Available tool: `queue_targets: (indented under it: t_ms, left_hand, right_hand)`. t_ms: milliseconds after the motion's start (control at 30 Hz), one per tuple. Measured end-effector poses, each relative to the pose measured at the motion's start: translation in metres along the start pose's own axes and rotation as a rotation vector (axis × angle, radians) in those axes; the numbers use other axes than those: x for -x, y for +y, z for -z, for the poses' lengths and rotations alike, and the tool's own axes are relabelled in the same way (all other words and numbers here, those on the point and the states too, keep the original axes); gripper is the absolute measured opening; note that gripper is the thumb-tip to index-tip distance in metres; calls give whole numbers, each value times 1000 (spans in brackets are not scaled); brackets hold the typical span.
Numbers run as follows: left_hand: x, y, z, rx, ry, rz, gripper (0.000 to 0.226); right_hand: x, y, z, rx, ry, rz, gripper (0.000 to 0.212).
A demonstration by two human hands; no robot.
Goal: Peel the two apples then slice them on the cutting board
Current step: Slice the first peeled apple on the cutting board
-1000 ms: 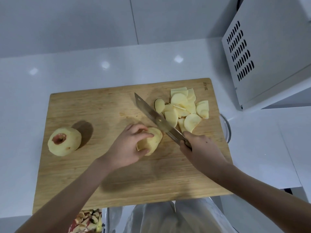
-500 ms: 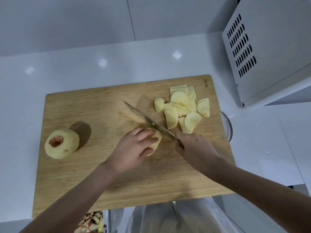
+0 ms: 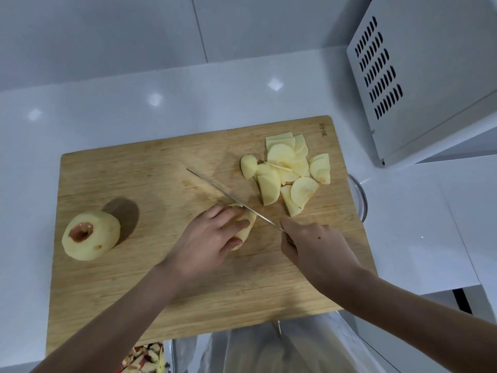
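A wooden cutting board point(image 3: 134, 286) lies on the white counter. My left hand point(image 3: 209, 238) holds down a peeled apple piece point(image 3: 246, 227) near the board's middle, fingers curled over it. My right hand point(image 3: 314, 249) grips the handle of a knife point(image 3: 228, 196); its blade stands edge-down against the right side of that piece, tip pointing to the far left. A whole peeled apple point(image 3: 90, 235) with a reddish stem hollow sits at the board's left. A heap of pale apple slices point(image 3: 287, 173) lies at the far right of the board.
A white vented appliance point(image 3: 419, 76) stands at the right rear. The rim of a glass bowl point(image 3: 359, 195) shows from under the board's right edge. Red apple peelings point(image 3: 145, 359) lie below the board's near edge. A white wall runs behind the counter.
The knife has turned from tilted flat to upright, and its blade has come down against the apple piece. My left hand has slid further over the piece.
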State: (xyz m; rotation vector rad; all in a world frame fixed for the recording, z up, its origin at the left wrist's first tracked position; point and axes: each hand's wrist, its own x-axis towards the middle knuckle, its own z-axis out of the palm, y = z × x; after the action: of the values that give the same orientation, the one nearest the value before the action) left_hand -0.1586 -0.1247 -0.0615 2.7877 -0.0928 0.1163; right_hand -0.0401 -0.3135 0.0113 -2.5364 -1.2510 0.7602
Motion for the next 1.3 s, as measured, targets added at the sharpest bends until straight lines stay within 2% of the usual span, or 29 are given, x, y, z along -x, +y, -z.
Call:
queue_targets:
  t_ms: [200,333,467,600,967,1067,1200,1300]
  left_hand:
    - [1,1,0,7,-22,35,36]
    - [2,1,-1,-3,-13,31,29]
    - [4,1,-2,0,-39,41,36]
    - [3,1,-1,-9,-37,45,38]
    - [2,4,1,-43,-83,68,40]
    - [3,4,0,-47,-89,73,40]
    - [5,3,0,-61,-66,75,38]
    - [5,4,-1,-61,-49,78,38]
  right_hand:
    - [-16,1,-11,-6,-41,-28,19]
    - [-23,4,-23,0,-15,-43,19]
    - [-8,7,-17,-58,30,-58,19]
    - [7,4,-9,-53,71,6,24]
    - [-14,-2,-21,-5,-30,-54,15]
    - [-15,3,-24,-23,-17,-48,17]
    - [3,3,-14,-72,90,-16,25]
    - [14,1,-8,-52,73,-6,26]
